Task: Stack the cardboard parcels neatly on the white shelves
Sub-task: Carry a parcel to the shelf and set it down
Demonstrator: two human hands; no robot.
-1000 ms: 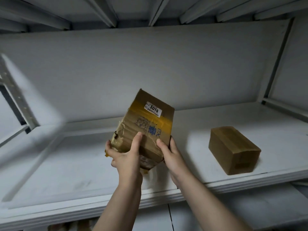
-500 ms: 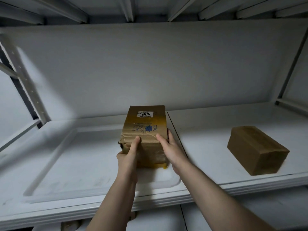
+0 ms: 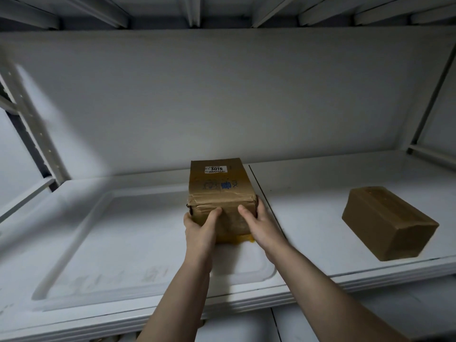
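Parcel: brown cardboard box (image 3: 220, 183), sits flat on the white shelf (image 3: 98, 243), at the right edge of the left panel, just beside the panel seam (image 3: 262, 193).
Axis: long side runs front to back, away from the person; white "3015" sticker (image 3: 215, 169) at the far end of the top face.
Surface: creased, dented cardboard; blue print on top; yellow tape at the near bottom edge.
Left hand (image 3: 199, 229): grips the near left corner, thumb across the near face.
Right hand (image 3: 261, 225): grips the near right corner, fingers wrapped round the right side.
Second parcel (image 3: 387, 222): smoother, taped box on the right panel, well apart, long axis skewed.
Shelf finish: white sheet metal, shallow pressed recess, scuffed near the front.
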